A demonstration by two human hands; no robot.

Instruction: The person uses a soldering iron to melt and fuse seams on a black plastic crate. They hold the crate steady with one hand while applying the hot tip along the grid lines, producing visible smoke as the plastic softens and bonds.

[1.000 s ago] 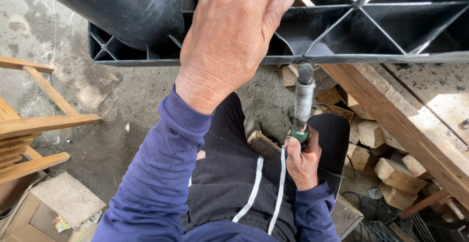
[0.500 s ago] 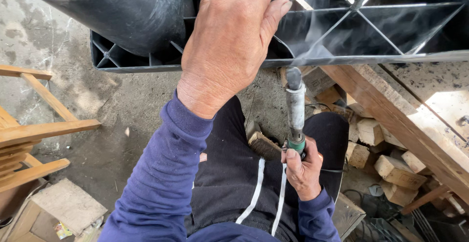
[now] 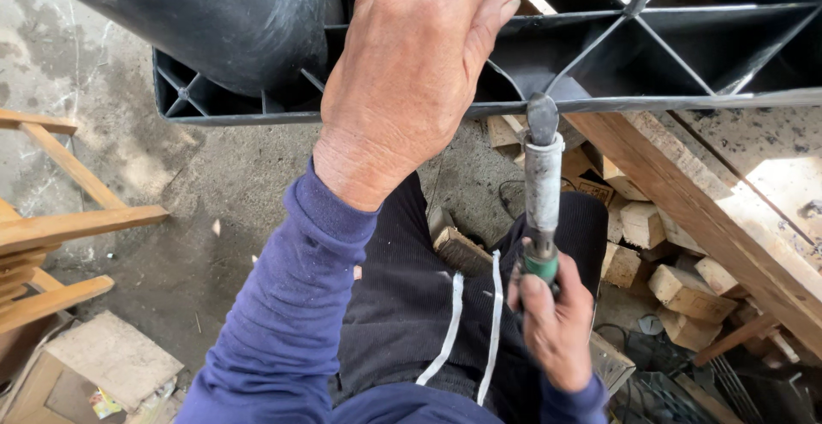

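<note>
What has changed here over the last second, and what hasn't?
The right hand has raised the metal tool, so its tip now touches the lower edge of the black plastic ribbed panel; a second ago the tip sat just below that edge. The left hand stays pressed flat on the panel, and the right hand's grip on the tool is unchanged.

Bright daylight, sharp focus; sun glare perhaps at right.

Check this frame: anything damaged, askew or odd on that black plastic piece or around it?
No clear damage shows on the black ribbed plastic piece. Left hand lies flat on it; right hand holds a grey tool with its tip at the front rim. Oddest is the clutter: wood offcuts strewn on the ground under the plank.
</note>
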